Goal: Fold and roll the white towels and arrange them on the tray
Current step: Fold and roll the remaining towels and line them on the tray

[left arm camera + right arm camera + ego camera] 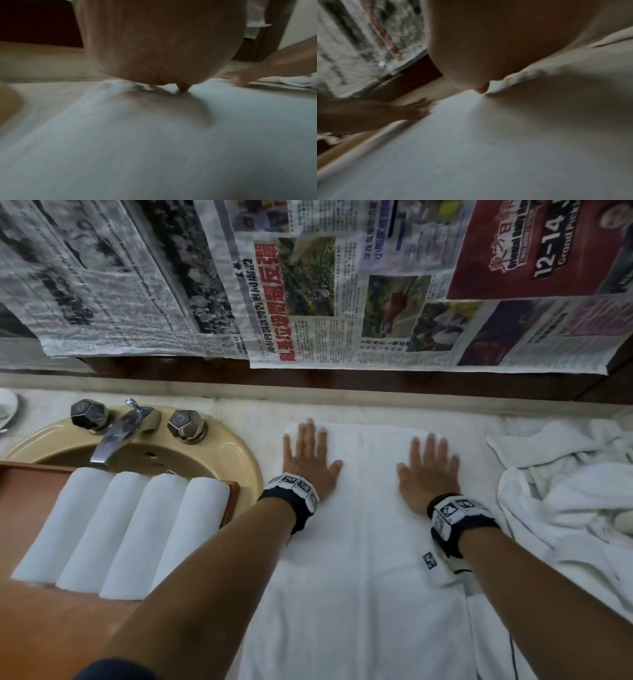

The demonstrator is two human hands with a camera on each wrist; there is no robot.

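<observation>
A white towel [363,542] lies folded in a long strip on the counter, running from the back wall toward me. My left hand [308,457] presses flat on its far left part, fingers straight and spread. My right hand [428,470] lies flat on its far right part in the same way. Both wrist views show a palm close up over the towel [154,148] [488,148]. Several rolled white towels [126,532] lie side by side on the wooden tray [20,484], which rests over the sink at the left.
A beige sink [236,453] with a chrome tap [116,433] and two knobs sits behind the tray. A heap of loose white towels [565,484] lies at the right. Newspaper sheets [342,285] hang on the wall behind the counter.
</observation>
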